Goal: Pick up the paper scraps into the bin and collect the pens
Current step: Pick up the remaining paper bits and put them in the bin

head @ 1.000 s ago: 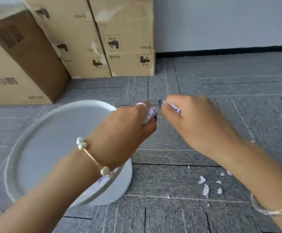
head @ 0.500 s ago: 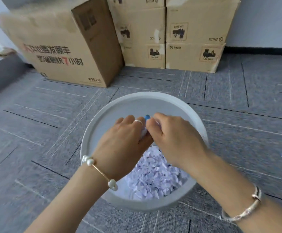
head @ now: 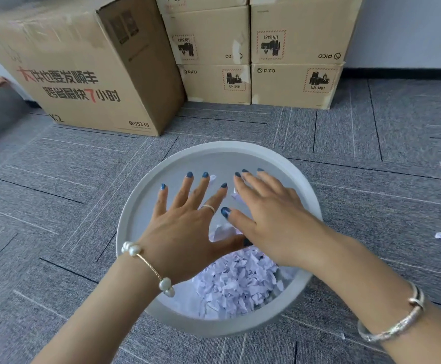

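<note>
Torn lilac paper scraps point(head: 236, 282) lie heaped in the round grey plastic bin point(head: 135, 222) on the grey carpet floor point(head: 56, 206), below your palms. Your left hand point(head: 185, 227) and right hand point(head: 272, 219) hover over the bin mouth, fingers spread apart, holding nothing. A few loose scraps point(head: 440, 235) sit on the carpet near its right edge.
</note>
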Motion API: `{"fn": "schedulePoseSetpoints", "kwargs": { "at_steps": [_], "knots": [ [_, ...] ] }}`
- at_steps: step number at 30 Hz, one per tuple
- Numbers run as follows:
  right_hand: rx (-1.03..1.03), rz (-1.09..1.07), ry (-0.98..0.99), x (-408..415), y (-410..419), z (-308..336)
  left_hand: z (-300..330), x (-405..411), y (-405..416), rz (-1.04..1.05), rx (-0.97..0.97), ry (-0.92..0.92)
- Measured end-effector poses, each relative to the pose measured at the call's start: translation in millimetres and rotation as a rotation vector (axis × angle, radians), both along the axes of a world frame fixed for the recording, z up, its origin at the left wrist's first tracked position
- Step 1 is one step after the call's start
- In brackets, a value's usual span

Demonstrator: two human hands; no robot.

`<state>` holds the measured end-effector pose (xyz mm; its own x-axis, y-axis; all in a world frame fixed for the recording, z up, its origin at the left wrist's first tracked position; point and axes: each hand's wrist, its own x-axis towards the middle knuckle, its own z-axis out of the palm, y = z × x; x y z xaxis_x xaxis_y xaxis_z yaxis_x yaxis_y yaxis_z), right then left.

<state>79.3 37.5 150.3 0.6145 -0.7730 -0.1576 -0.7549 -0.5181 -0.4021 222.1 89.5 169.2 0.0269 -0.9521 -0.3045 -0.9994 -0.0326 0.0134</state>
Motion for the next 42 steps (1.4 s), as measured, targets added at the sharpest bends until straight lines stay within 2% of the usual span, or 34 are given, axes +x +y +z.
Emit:
{"fn": "schedulePoseSetpoints", "kwargs": {
  "at_steps": [10,18,23,29,35,40,42],
  "knots": [
    [-0.050,0.028,-0.073,-7.4,4.2,7.8,3.0,-5.7,1.9,-0.022,-0.019,-0.026],
    [-0.093,-0.047,-0.308,-35.7,-4.4,35.4,29.4,-28.6,-6.0,-0.032,-0.173,0.021],
    [-0.069,-0.185,-0.422,-90.5,-4.5,55.8,53.9,-74.0,-18.7,-0.126,-0.239,0.105],
    [-0.099,-0.496,-0.463,-193.6,24.2,45.4,59.0,-160.8,-28.7,-0.405,-0.270,0.192],
    [0.021,-0.781,-0.300,-296.0,91.4,-40.6,-1.5,-266.6,-21.3,-0.705,-0.206,0.212],
    [0.067,-0.936,-0.188,-338.2,121.6,-127.5,-114.1,-344.5,-15.0,-0.804,-0.080,0.294],
    [0.015,-0.967,-0.157,-348.3,128.5,-155.1,-161.9,-362.0,-16.7,-0.852,-0.016,0.266]
  ]
}}
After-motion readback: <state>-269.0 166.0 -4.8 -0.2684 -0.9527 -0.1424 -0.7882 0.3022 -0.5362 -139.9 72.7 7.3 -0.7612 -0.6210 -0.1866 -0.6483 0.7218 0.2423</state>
